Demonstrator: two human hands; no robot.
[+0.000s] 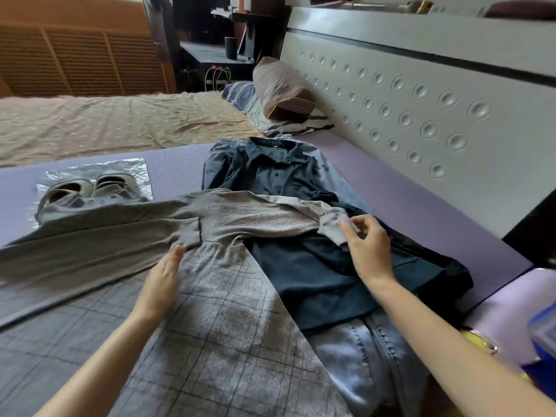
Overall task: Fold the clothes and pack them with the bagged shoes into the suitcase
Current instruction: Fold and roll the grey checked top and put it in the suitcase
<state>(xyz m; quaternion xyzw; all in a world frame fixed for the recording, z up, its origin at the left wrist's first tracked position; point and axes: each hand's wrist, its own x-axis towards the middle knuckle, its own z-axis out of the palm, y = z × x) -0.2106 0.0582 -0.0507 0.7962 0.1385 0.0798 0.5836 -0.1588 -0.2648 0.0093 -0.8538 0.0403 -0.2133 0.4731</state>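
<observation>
nearest me, pale jeans (361,356) are lying below the right hand (368,245), partly under a dark polo shirt (270,173). the left hand (164,273) is resting flat, fingers straight, on the grey checked garment (210,320), its fingertips just short of the folded sleeve (135,233) lying across the chest. the right hand is pinching the other sleeve cuff (332,227) between thumb and fingers, holding it over the polo. beyond and left of the left hand i am seeing the bagged shoes (90,188) sitting on the purple mat (406,191), grey cloth overlapping the bag's near edge. far past both hands, a brown pillow (282,88) is leaning on the headboard (421,100).
</observation>
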